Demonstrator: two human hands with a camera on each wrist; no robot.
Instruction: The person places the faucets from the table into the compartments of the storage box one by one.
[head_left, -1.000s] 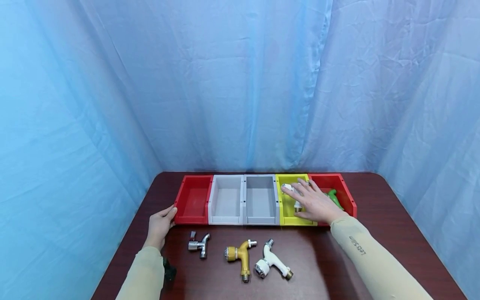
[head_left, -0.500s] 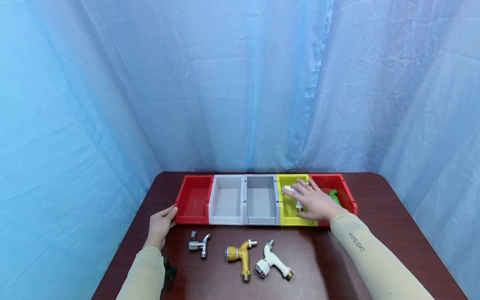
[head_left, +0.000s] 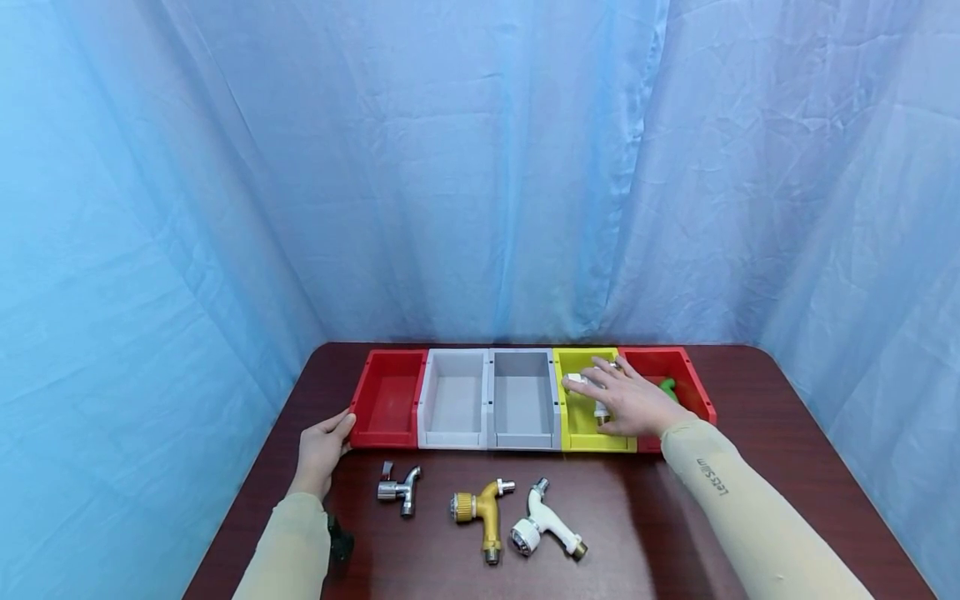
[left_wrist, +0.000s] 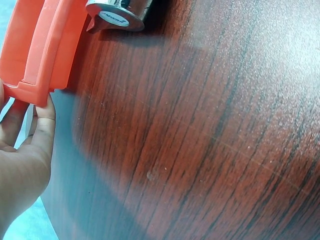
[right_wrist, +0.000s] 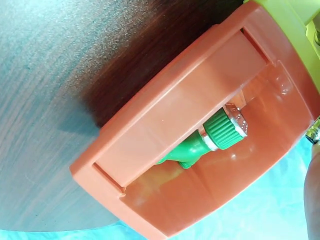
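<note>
My left hand (head_left: 318,454) pinches the front left corner of the left red bin (head_left: 387,398); in the left wrist view its fingers (left_wrist: 45,125) lie against the bin's edge. Over the yellow bin (head_left: 577,442), my right hand (head_left: 633,404) grips a white faucet (head_left: 602,408) with spread, bent fingers. The hand hides part of that faucet. A green faucet (right_wrist: 192,147) lies in the right red bin (right_wrist: 200,82). In front of the bins lie a chrome faucet (head_left: 397,490), a gold faucet (head_left: 486,517) and another white faucet (head_left: 546,521).
Between the red and yellow bins stand a white bin (head_left: 453,437) and a grey bin (head_left: 522,439), all joined in one row. The row stands near the back edge of a dark wooden table (head_left: 450,583). Blue curtains (head_left: 465,167) hang around it.
The white faucet in the yellow bin has shifted slightly to the right under my right hand. My left hand keeps its place on the red bin.
</note>
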